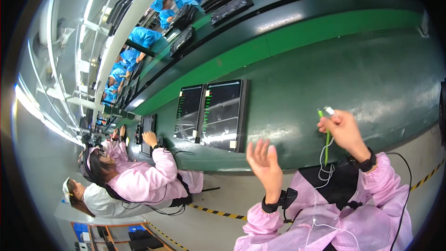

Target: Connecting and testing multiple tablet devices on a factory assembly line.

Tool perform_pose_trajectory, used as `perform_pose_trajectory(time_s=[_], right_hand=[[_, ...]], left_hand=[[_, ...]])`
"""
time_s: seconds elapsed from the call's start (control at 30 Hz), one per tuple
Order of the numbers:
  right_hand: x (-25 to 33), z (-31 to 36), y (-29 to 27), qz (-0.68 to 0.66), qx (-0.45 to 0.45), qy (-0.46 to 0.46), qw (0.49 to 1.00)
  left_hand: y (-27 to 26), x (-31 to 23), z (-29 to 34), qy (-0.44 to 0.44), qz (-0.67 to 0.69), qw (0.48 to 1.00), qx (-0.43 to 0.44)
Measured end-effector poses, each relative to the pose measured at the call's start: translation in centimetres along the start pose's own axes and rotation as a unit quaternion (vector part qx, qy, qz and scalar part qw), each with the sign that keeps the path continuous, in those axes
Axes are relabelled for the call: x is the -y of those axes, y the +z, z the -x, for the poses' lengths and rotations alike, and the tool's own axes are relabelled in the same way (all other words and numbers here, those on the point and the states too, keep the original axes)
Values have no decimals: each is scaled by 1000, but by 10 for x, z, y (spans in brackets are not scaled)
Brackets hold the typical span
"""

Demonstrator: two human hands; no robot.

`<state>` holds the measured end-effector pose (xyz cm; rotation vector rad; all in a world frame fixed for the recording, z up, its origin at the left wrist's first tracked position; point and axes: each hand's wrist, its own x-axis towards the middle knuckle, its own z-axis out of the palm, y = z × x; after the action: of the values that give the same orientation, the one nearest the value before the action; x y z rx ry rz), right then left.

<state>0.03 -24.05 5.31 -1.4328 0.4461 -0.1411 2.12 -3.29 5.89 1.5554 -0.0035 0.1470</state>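
My right hand (344, 132) is closed around a green cable (327, 145) and a white cable (321, 158). Their plugs stick out past my fingertips, while the white cord hangs in loops below. My left hand (266, 163) is raised near the bench's front edge, palm turned up and fingers apart, with nothing in it. Beyond it to the left, two black tablets (224, 114) (189, 111) lie side by side with screens up. Green marks run down the left of each screen, and small pale stickers sit at the corners.
A green workbench (302, 83) runs across the view. At left, a person in pink (144, 176) works at another tablet (148, 130), beside a person in white (100, 200). Across a dark conveyor (278, 11), people in blue handle black devices (231, 9). A black wire (408, 167) hangs by my right arm.
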Motion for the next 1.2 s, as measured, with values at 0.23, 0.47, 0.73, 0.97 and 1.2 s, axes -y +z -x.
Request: perform_pose_trajectory(time_s=[0.23, 0.47, 0.73, 0.97, 1.2], right_hand=[[45, -62, -73, 9, -9, -11, 1000], [5, -125, -80, -50, 128, 157, 978], [-11, -146, -97, -110, 245, 163, 949], [-18, -145, -98, -138, 275, 142, 941], [-22, -143, -109, -135, 282, 173, 934]], left_hand=[[96, 1, -71, -236, 206, 907, 280], [182, 82, -133, -406, 314, 772, 374], [192, 108, -135, -359, 367, 694, 505], [193, 109, -132, -321, 339, 690, 553], [195, 107, -127, -342, 316, 693, 551]])
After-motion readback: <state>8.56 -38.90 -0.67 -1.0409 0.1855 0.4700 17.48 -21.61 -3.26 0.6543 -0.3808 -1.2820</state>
